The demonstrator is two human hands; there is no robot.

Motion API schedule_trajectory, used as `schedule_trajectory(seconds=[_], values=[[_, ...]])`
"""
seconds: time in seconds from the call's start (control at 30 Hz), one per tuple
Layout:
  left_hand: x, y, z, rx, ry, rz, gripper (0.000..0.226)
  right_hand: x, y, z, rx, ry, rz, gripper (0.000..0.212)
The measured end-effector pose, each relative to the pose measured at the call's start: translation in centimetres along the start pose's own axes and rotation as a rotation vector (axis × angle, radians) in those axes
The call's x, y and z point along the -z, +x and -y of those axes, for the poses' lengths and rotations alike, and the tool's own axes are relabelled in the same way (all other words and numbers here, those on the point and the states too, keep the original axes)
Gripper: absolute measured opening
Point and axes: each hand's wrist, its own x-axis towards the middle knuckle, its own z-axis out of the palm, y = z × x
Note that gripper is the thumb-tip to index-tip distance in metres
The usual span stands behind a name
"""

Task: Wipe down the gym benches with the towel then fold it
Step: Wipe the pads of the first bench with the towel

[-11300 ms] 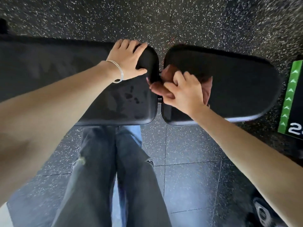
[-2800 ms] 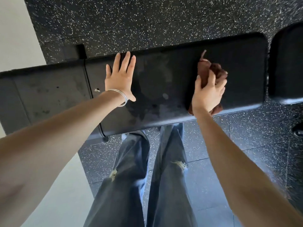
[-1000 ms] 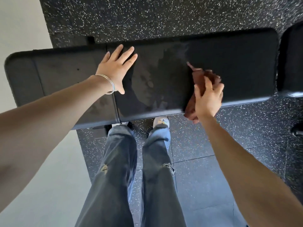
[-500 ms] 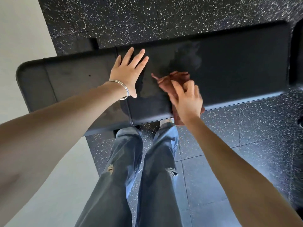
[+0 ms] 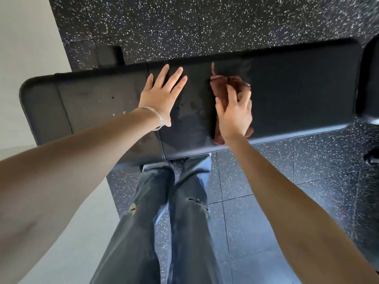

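Person stood over long black gym bench (image 5: 297,89), head camera looking down. Right hand (image 5: 233,115) pressed bunched reddish-brown towel (image 5: 222,84) onto bench pad, fingers curled over cloth; towel lay under palm, most of it poking out beyond fingertips toward far edge, small part showing below wrist at near edge. Left hand (image 5: 162,95) rested flat on pad just left of towel, fingers spread, holding nothing. Silver bracelet (image 5: 156,116) sat on left wrist. Damp streaks showed on pad between hands. Jeans (image 5: 164,222) and speckled black floor (image 5: 205,23) surrounded bench.
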Motion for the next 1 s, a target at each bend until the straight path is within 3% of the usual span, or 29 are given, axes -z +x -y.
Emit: schedule_trajectory(seconds=[0.1,0.23,0.3,0.37,0.5,0.67,0.73,0.8,0.87,1.0], values=[[-0.1,0.0,0.0,0.0,-0.003,-0.004,0.131,1.5,2.6,-3.1,0.044,-0.069,-0.008,0.041],[-0.3,-0.1,-0.1,-0.002,0.001,-0.013,0.132,2.7,8.1,-4.8,-0.384,0.109,-0.101,0.044],[-0.4,0.0,-0.1,0.003,-0.006,-0.03,0.132,2.6,9.1,-3.2,-0.458,0.131,-0.093,0.045],[-0.5,0.0,-0.1,0.003,-0.01,-0.041,0.131,2.2,8.8,-0.9,-0.373,0.103,-0.073,0.046],[-0.5,-0.1,0.1,0.002,-0.023,-0.051,0.132,1.3,7.9,2.6,0.004,-0.007,0.024,0.042],[-0.6,0.0,0.1,0.013,0.0,-0.041,0.134,3.6,10.7,-0.7,0.355,-0.106,0.157,0.042],[-0.7,0.1,0.1,0.023,0.004,-0.043,0.133,4.8,12.5,-3.9,0.258,-0.154,0.13,0.043],[-0.8,0.1,0.0,0.037,0.004,-0.051,0.132,5.5,13.6,-5.5,-0.009,-0.081,0.073,0.044],[-0.9,0.1,-0.1,0.044,0.014,-0.053,0.132,5.2,13.7,-5.0,-0.158,-0.04,0.049,0.044],[-1.0,0.0,-0.4,0.073,0.011,-0.046,0.127,3.3,10.9,0.5,0.007,-0.058,0.051,0.041]])
